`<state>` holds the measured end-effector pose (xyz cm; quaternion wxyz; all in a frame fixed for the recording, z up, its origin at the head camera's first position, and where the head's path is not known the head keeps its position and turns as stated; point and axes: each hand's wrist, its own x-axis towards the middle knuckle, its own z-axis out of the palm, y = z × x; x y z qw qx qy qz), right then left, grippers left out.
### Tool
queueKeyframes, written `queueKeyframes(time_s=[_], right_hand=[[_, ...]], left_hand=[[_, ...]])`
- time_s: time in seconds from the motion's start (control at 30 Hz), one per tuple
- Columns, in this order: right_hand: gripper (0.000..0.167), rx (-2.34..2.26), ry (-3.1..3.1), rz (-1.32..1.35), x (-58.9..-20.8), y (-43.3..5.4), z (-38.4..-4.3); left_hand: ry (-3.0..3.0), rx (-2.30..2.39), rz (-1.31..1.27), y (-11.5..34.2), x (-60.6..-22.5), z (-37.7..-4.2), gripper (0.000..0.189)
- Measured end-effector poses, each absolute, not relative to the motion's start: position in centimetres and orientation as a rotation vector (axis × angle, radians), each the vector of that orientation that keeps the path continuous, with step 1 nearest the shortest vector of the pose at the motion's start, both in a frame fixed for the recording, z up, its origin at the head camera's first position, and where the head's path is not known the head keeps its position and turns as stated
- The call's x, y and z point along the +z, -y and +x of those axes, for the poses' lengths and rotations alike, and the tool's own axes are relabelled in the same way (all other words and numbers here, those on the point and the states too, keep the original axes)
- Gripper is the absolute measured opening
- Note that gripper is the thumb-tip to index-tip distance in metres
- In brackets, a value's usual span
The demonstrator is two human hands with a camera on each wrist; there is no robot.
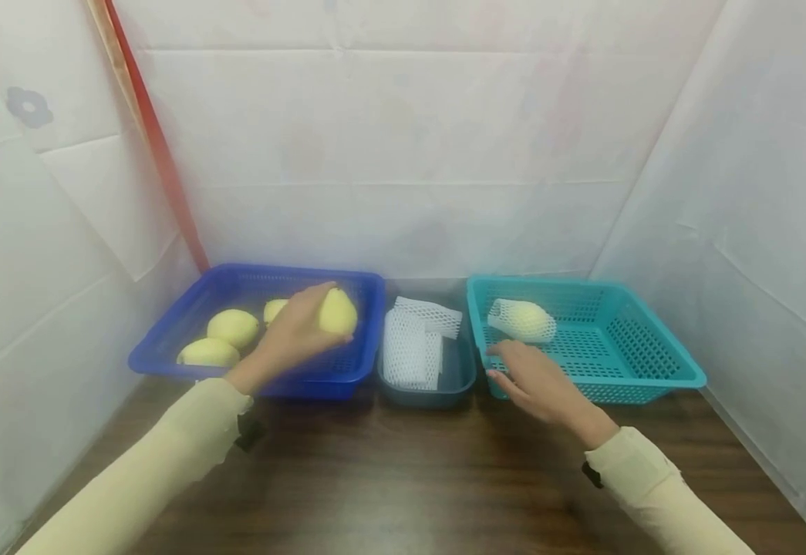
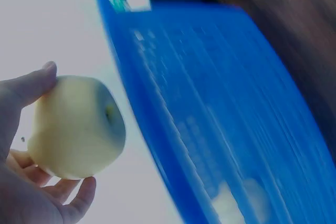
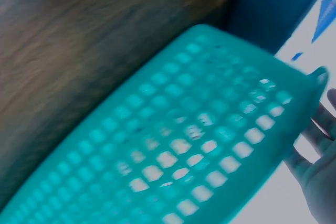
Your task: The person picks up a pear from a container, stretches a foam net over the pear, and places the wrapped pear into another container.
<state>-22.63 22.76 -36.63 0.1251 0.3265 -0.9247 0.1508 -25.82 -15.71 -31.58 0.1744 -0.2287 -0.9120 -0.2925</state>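
Note:
My left hand (image 1: 298, 324) grips a yellow pear (image 1: 338, 312) between thumb and fingers, held up over the right side of the blue basket (image 1: 257, 380). In the left wrist view the same pear (image 2: 79, 127) shows one dimpled end. Several more pears, among them one pear (image 1: 233, 328) behind another, lie in that basket. My right hand (image 1: 531, 378) hovers by the front left corner of the teal basket (image 1: 642, 339), fingers loosely bent and holding nothing. Inside the teal basket lies a pear in a white foam net (image 1: 524, 321).
Between the two baskets stands a dark blue-grey bin (image 1: 430, 398) with several white foam net sleeves (image 1: 406, 347) in it. All three containers stand in a row on a brown wooden table (image 1: 403, 478). White sheeting (image 1: 409, 154) hangs behind and along both sides.

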Motion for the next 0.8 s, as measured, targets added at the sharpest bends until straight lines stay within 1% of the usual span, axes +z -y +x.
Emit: queueKeyframes(time_s=[0.1, 0.23, 0.4, 0.47, 0.57, 0.63, 0.8], right_hand=[[0.039, 0.506, 2.641, 0.975, -35.6, -21.3, -22.0], [0.043, 0.626, 2.628, 1.011, -34.7, -19.1, -21.2], [0.057, 0.914, 2.671, 1.044, -34.6, -16.4, -20.4], [0.065, 1.09, 2.686, 1.034, -34.7, -15.5, -20.2], [0.071, 1.309, 2.69, 0.998, -35.2, -14.4, -20.0], [0.072, 1.404, 2.686, 0.965, -35.7, -13.9, -19.9], [0.062, 1.49, 2.626, 0.924, -36.5, -13.5, -19.6]], left_hand=[[2.516, -0.93, -0.715, 13.8, -31.5, -24.9, 0.085], [2.41, -1.001, -0.816, 11.4, -32.2, -23.4, 0.085], [2.351, -1.102, -0.915, 8.9, -33.9, -21.5, 0.087], [2.341, -1.157, -0.934, 8.1, -34.6, -20.8, 0.086], [2.334, -1.255, -0.943, 7.1, -35.4, -19.8, 0.084], [2.34, -1.307, -0.948, 6.6, -36.0, -19.3, 0.083], [2.377, -1.367, -0.964, 6.1, -36.7, -18.5, 0.082]])
